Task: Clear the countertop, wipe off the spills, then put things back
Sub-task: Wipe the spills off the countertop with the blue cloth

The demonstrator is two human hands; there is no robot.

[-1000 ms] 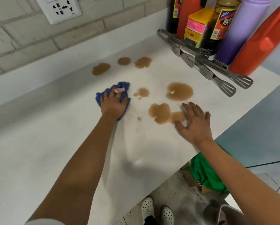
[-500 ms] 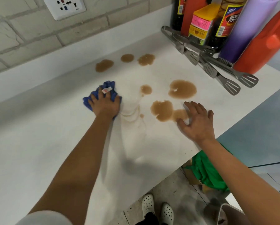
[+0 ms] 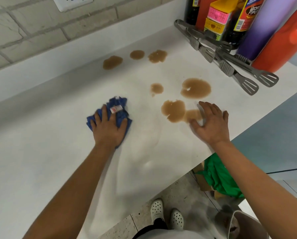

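Left hand: the left hand (image 3: 109,130) lies palm-down on a crumpled blue cloth (image 3: 117,109), fingers spread and slightly bent, pressing it flat to the worktop (image 3: 40,152).
Right hand: the right hand (image 3: 211,125) holds nothing; its fingers are loose and splayed, fingertips on the worktop near the front edge, the thumb touching the rim of a spill.
Cloth: left of centre on the worktop, mostly under the left hand, a small white and red tag (image 3: 116,109) showing on top.
Spills: brown puddles (image 3: 173,110) lie to the right of the cloth; a double blot just beside the right hand, a larger round one (image 3: 196,87) behind it, a small one (image 3: 156,88) in the middle, and three (image 3: 137,54) in a row nearer the wall.
Wiped patch: faint wet streaks (image 3: 151,135) between the two hands.
Tongs: two metal tongs (image 3: 230,66) lie at the far right, against the bottles.
Bottles: dark bottles (image 3: 237,23), a purple one (image 3: 265,23), an orange-red jug (image 3: 285,42) and a pink and yellow box (image 3: 216,19) crowd the far right corner.
Wall: pale brick with a white socket (image 3: 71,2).
Floor: white clogs (image 3: 166,214) below the worktop edge, green fabric (image 3: 220,180) to their right.
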